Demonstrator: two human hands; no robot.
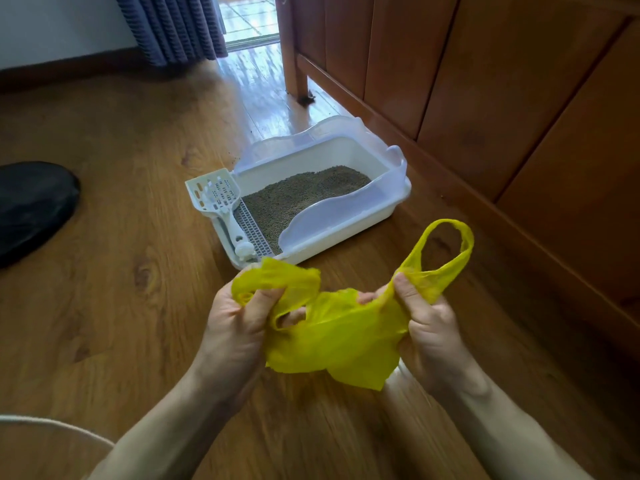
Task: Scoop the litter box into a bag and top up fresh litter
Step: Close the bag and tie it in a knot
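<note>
A crumpled yellow plastic bag (341, 336) hangs between both hands above the wooden floor. My left hand (235, 327) grips its left handle, bunched in the fist. My right hand (427, 327) pinches the right side, and the right handle loop stands up above it. Just beyond the bag sits a white litter box (391, 209) with a translucent rim, holding grey-brown litter (304, 195). A white slotted scoop (218, 199) hangs on the box's left outer side.
A wooden cabinet (502, 81) runs along the right, close behind the box. A black object (31, 206) lies on the floor at the left. A blue curtain (173, 26) and a doorway are at the back. A white curved edge (52, 426) shows bottom left.
</note>
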